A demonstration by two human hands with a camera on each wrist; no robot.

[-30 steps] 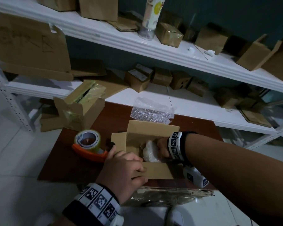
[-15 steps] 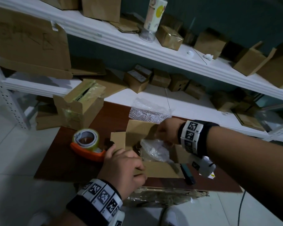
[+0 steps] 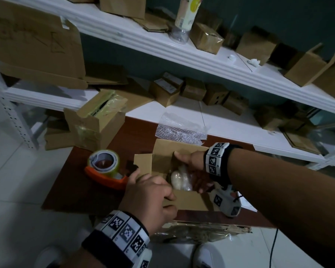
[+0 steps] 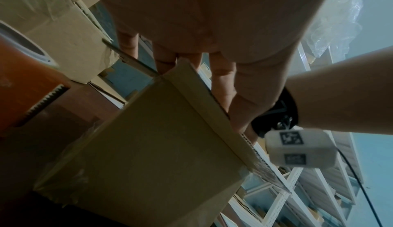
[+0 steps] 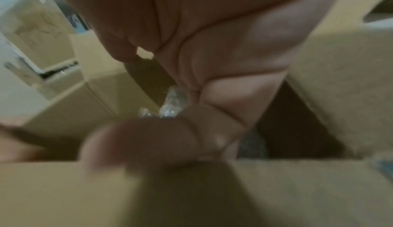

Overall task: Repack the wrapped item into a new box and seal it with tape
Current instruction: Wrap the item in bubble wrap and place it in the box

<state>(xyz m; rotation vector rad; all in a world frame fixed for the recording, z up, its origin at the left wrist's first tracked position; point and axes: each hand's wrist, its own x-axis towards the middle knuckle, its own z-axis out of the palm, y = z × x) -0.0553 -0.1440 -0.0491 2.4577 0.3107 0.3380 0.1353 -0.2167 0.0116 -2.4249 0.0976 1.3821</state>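
Observation:
A small open cardboard box [image 3: 190, 200] stands on the brown table [image 3: 81, 190]. The wrapped item [image 3: 179, 179], a whitish lump in bubble wrap, lies inside it. My left hand [image 3: 149, 194] grips the box's near wall, its fingers [image 4: 168, 59] hooked over the rim. From the right, my right hand [image 3: 191, 167] reaches down into the box. Its fingers curl against the wrapped item [image 5: 173, 101] while the thumb points at the far flap. The right wrist view is blurred. An orange tape dispenser [image 3: 104, 169] sits just left of the box.
An older taped box [image 3: 97, 120] stands open at the table's far left, and loose bubble wrap [image 3: 180, 130] lies behind the new box. White shelves [image 3: 182, 55] with several cardboard boxes run across the back. Flattened cardboard [image 3: 197, 231] lies below the table's near edge.
My right hand rose toward the far flap with the wrapping showing above the rim, then dropped back into the box onto the item. The left hand stayed on the near wall.

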